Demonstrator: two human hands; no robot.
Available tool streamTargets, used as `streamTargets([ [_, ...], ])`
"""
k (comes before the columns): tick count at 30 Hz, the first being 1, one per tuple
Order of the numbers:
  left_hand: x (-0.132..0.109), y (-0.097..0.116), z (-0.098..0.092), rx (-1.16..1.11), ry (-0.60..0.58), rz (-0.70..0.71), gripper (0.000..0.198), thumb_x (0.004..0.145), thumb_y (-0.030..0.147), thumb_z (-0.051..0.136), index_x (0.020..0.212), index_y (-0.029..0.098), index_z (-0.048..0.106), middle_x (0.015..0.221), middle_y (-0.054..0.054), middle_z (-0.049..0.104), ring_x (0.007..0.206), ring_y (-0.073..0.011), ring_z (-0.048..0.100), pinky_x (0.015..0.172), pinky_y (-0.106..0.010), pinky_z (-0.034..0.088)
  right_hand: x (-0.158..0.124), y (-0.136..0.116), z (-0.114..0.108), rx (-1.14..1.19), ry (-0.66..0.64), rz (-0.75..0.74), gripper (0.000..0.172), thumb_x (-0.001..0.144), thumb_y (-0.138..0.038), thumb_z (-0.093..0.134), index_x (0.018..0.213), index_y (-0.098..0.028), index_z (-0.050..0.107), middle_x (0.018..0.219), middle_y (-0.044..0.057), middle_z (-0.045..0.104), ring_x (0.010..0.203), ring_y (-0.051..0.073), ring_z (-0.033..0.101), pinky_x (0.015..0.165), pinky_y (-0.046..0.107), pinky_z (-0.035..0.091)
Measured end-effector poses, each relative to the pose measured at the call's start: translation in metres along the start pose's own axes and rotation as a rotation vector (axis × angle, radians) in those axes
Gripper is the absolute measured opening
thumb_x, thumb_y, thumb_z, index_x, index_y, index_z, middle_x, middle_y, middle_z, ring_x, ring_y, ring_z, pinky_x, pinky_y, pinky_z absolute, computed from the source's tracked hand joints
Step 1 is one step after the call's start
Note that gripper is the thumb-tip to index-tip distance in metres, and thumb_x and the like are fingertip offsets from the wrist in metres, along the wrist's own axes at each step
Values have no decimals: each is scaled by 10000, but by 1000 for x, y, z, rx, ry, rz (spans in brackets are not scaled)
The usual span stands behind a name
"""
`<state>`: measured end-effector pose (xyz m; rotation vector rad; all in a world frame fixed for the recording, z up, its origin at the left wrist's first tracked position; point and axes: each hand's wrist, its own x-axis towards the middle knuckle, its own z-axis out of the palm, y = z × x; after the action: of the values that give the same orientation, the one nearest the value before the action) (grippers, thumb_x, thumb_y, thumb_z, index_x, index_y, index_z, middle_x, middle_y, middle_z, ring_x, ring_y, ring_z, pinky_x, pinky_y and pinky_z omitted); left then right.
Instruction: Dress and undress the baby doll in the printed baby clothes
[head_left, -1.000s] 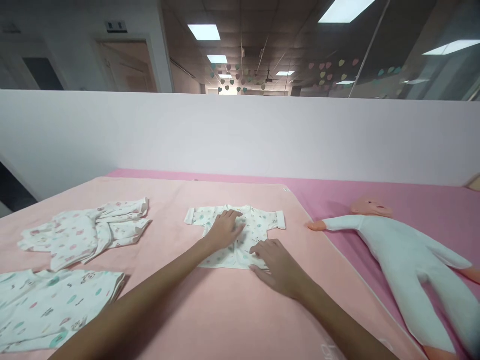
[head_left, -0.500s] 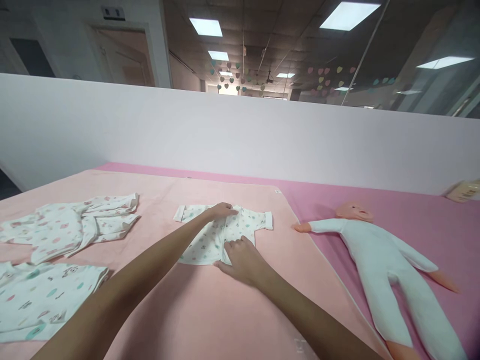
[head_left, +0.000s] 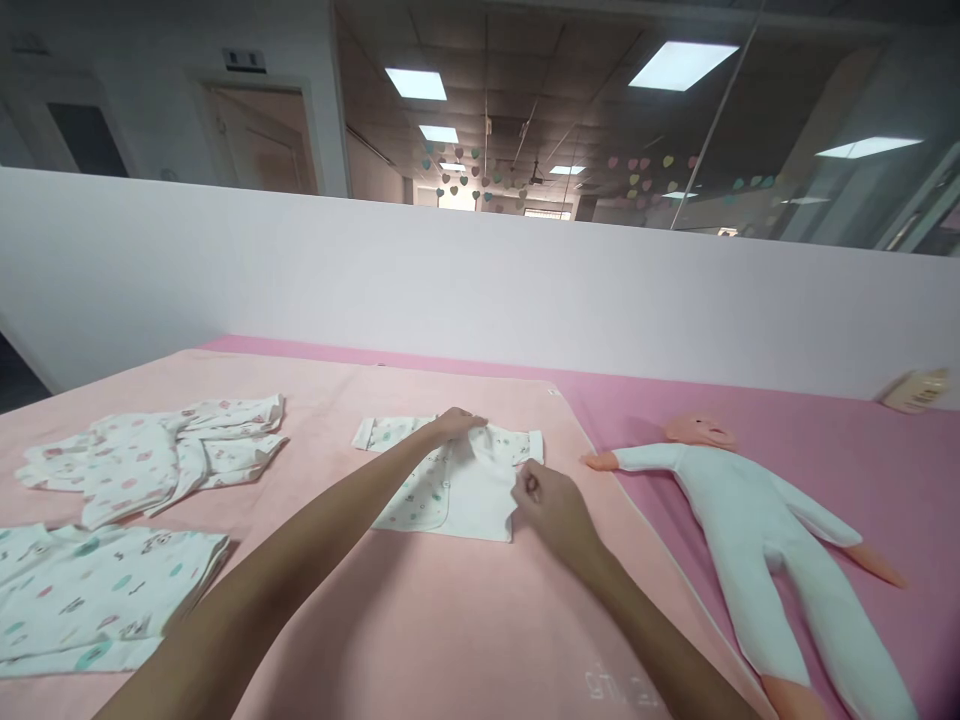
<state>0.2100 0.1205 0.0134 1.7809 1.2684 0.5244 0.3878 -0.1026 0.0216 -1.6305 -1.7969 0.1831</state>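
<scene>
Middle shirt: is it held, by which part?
Right hand seems to pinch the shirt by its opened front; left hand is at the collar, grip unclear.

Our two bare arms reach forward from the bottom of the view, the left arm entering at the lower left and the right arm at the lower right, slanting toward each other without crossing. Our left hand is the farther one, its back turned up and its fingers pointing right and dipping downward; their grip is too small to make out. Our right hand sits nearer and lower, well apart from the left, with fingers curled in toward the thumb, knuckles bent and a small hollow inside.
</scene>
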Motion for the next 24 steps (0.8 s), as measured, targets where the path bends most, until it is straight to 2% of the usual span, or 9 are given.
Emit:
streamTargets([
  [3,4,8,14,-13,-30,73,633,898,741,574,1058,168,789,1248,-128,759,1118,-277,684,919,-314,518,-7,28,-20,-28,81,169,276,936,-316,512,733,-237,342,628,-51,409,607,140,403,586,273,259],
  [8,1,6,34,251,5,285,481,1007,593,479,1224,286,779,1414,-61,699,1364,-324,553,1212,-523,340,-20,59,-26,-89,-70,298,298,894,-270,514,699,-231,292,616,-51,352,590,137,333,557,284,219],
  [11,-4,-7,42,466,93,482,415,1016,471,509,1339,304,709,1522,-63,615,1441,-322,480,1259,-613,230,-23,52,-20,-96,-9,192,215,902,-268,542,742,-240,401,669,-35,461,625,157,431,580,287,318],
  [13,-6,-18,46,594,151,606,456,1045,444,459,1436,292,637,1591,-75,553,1478,-306,458,1269,-612,236,-23,39,-14,-82,57,32,74,934,-301,568,897,-237,563,877,35,647,821,217,596,724,337,480],
  [14,-7,-23,49,627,165,628,483,1060,447,432,1481,283,601,1621,-81,525,1503,-299,441,1276,-598,246,-23,33,-12,-73,53,-57,132,961,-326,569,1035,-233,627,1063,83,702,998,257,640,852,389,527],
  [16,-6,-32,54,666,173,621,543,1089,470,362,1569,268,515,1674,-87,465,1561,-284,389,1295,-555,255,-25,23,-7,-66,-54,-197,377,1031,-375,526,1375,-255,619,1468,112,622,1376,302,542,1109,485,479],
  [18,-4,-39,58,696,157,590,603,1109,499,286,1640,249,421,1719,-88,394,1607,-271,327,1314,-518,245,-28,17,-4,-77,-251,-250,531,1095,-436,441,1612,-316,459,1693,43,429,1582,280,341,1262,519,351],
  [21,1,-44,61,742,138,558,647,1116,512,231,1684,220,340,1755,-91,312,1637,-264,268,1326,-506,229,-31,15,-3,-78,-496,-213,595,1132,-511,345,1707,-372,283,1760,-35,287,1652,245,193,1337,516,230],
  [24,4,-45,62,785,142,545,641,1115,495,232,1685,223,339,1759,-87,298,1637,-259,269,1324,-501,238,-31,16,-3,-82,-558,-175,609,1131,-558,323,1712,-391,248,1768,-56,238,1662,246,142,1354,513,183],
])
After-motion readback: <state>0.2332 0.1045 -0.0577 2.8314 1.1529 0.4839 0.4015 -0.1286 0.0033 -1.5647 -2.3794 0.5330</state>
